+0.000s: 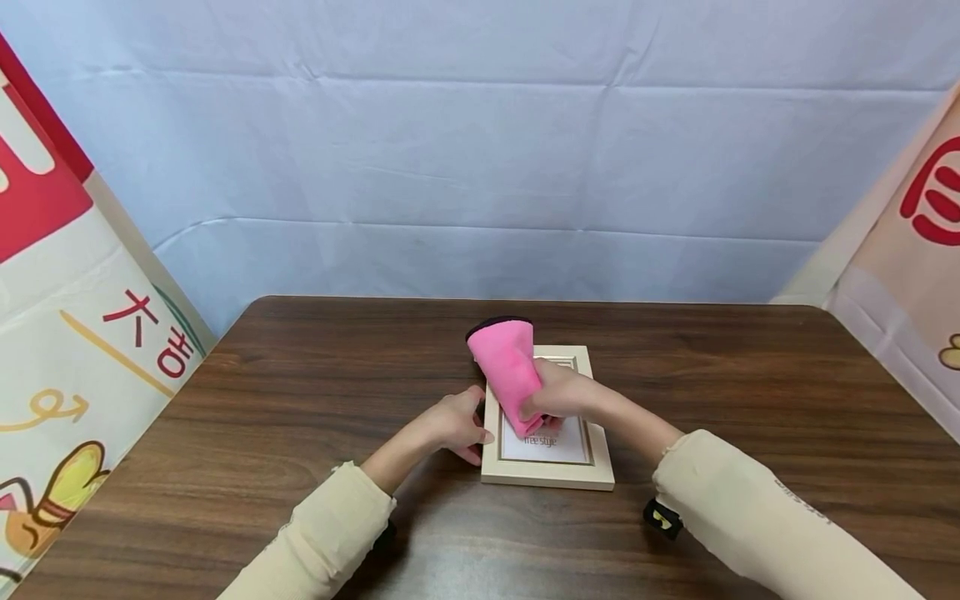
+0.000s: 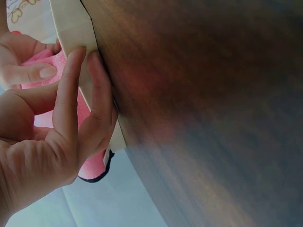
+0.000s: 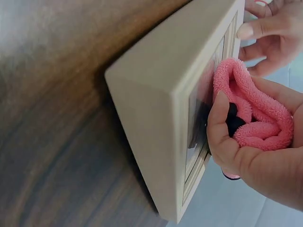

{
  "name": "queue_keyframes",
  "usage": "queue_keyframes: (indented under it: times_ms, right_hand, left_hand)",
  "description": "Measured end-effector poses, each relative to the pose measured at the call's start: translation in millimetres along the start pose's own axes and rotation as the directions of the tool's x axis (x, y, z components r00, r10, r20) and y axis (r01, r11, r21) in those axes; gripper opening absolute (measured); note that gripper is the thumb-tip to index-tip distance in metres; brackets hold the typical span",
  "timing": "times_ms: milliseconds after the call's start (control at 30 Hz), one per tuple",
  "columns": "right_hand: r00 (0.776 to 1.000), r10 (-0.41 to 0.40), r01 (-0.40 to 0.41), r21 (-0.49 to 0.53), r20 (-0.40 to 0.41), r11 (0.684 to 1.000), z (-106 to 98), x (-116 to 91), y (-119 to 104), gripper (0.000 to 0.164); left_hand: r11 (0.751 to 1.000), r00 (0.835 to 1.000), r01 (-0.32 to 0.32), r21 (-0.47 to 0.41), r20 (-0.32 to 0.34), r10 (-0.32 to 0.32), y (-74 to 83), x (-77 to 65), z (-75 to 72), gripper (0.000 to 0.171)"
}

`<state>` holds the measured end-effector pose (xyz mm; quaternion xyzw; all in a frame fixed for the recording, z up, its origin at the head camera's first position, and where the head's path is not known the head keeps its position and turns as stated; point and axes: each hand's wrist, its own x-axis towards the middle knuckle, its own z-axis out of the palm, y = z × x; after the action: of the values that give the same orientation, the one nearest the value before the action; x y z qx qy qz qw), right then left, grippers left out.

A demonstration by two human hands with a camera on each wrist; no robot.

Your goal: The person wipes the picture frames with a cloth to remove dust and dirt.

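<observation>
A cream picture frame lies flat on the table, glazed side up, with a printed insert under its cover. My right hand grips a folded pink cleaning cloth with dark edging, over the middle of the frame's face. In the right wrist view the fluffy cloth is bunched between thumb and fingers, close against the cover. My left hand holds the frame's left edge. Its fingers lie against the side wall in the left wrist view, and its thumb reaches the rim. The cloth hides part of the insert.
The brown wooden table has rounded far corners. A pale blue cloth backdrop hangs behind it. Printed banners stand at the left and right. A dark strap shows below the right sleeve.
</observation>
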<state>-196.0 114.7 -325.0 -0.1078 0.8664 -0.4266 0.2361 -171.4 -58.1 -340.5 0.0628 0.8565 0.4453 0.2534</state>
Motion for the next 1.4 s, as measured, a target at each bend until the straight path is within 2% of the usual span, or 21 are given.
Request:
queue_keyframes:
  times_ms: [167,333,567,967,1400]
  right_hand:
    - [1.000,-0.003,0.003,0.001,-0.004,1.000,1,-3,0,0.044]
    - [0.999,0.026,-0.026,-0.030,-0.025,0.999,-5,-5,-1,0.044]
    - [0.996,0.067,-0.069,-0.034,-0.062,0.997,-24,-9,5,0.042]
    - [0.993,0.101,-0.102,-0.010,-0.057,0.995,-58,-26,24,0.035]
    - [0.993,0.096,-0.096,0.016,-0.063,0.995,-57,-24,27,0.033]
  left_hand:
    - [1.000,1.000,-0.003,-0.008,0.002,0.003,-0.8,-0.1,0.4,0.035]
    - [1.000,1.000,-0.010,0.000,0.000,0.010,-1.3,0.1,0.4,0.037]
    - [1.000,1.000,-0.015,0.011,0.003,0.015,-1.5,0.1,0.1,0.037]
    - [1.000,1.000,-0.007,0.023,-0.002,0.007,-0.5,0.2,-0.2,0.037]
    - [1.000,1.000,-0.007,0.030,0.000,0.007,-0.9,0.9,0.0,0.036]
